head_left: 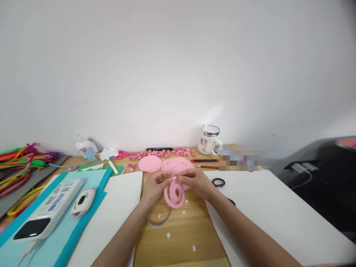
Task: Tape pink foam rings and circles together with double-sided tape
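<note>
Both hands meet over the middle of the wooden table. Pinched between the fingertips of my left hand (pixel 159 185) and my right hand (pixel 196 180) is the top of a pink paper spiral (pixel 174 202). Its loose coils hang below the fingers. Behind the hands lie a pink paper circle (pixel 150 163) and more cut pink paper (pixel 180 163), partly hidden by my fingers. A roll of tape (pixel 158 224) rests below my left hand. Black scissor handles (pixel 218 182) show beside my right wrist, the rest covered by my arm.
Many small rolled pink paper pieces (pixel 183 151) lie near the wall. A white mug (pixel 209 141) stands behind. White sheets (pixel 119 196) flank the work area. To the left are a white device (pixel 50 207), a small cutter-like gadget (pixel 83 202), a bottle (pixel 86 148) and pipe cleaners (pixel 25 161).
</note>
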A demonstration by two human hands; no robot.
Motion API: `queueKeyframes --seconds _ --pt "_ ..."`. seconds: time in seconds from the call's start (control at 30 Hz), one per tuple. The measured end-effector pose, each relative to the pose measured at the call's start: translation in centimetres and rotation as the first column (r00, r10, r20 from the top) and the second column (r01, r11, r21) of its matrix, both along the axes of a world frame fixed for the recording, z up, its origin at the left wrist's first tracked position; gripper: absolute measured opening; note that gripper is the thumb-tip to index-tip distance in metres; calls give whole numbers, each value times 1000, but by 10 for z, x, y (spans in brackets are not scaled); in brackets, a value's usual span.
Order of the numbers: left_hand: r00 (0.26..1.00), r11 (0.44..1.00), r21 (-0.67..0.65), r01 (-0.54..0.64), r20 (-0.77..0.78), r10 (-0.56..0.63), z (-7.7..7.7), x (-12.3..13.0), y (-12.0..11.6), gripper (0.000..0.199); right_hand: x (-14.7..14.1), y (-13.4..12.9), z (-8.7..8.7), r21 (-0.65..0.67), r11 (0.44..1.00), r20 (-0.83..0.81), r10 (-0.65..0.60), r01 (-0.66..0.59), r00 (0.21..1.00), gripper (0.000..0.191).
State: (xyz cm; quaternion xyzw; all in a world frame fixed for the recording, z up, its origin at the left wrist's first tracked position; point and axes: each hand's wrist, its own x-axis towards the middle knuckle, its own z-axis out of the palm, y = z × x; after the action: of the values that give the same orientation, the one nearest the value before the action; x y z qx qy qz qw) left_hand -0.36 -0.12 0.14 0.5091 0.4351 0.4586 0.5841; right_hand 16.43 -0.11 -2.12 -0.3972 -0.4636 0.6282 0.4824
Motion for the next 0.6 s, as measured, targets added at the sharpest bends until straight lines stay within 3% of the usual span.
queueKeyframes --seconds 0.23,0.6 --pt "998 1000 2 26 -54 -26 0 -1 0 30 -1 -2 3 -26 997 -54 -69 68 996 31" --pt "997 998 -25 63 -36 -64 1 -2 0 34 -2 -4 8 2 993 15 -121 121 993 29"
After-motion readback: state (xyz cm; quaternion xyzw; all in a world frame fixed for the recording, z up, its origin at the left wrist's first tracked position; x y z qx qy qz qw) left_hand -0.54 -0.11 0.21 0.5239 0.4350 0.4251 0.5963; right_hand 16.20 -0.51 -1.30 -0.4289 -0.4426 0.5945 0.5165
